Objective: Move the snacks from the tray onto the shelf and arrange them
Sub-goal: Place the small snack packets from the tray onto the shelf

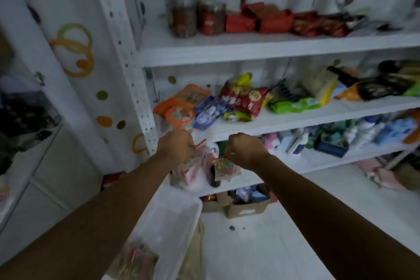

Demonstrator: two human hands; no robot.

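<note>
Lowest and nearest, a clear plastic tray sits under the left forearm, with a few blurred red-and-green snack packets lying at its near end. Both bare forearms reach forward over it. The left hand is fisted, its grip clamped on the top edge of a pinkish clear-film snack packet that hangs below the knuckles. Just beside it, the right hand is likewise curled, its grip pinching the top of a small packet with green and red print, which dangles under the fingers. The two held packets hang close together, clear of the tray. They are in front of the white metal shelf, just below the front lip of the board that carries the snacks, near its left post. Whether either packet touches a board cannot be told through the blur.

Beyond the hands, on the floor, an open brown cardboard box stands under the lowest board. On the snack board lie an orange pouch, a blue-and-white packet, a red crinkled bag and a bright green pack, loosely piled and overlapping. The board beneath holds blurred bottles and cartons. On the top board, farthest off, two clear jars with dark contents stand side by side at the left. Red wrapped packs lie in a row to their right.
</note>
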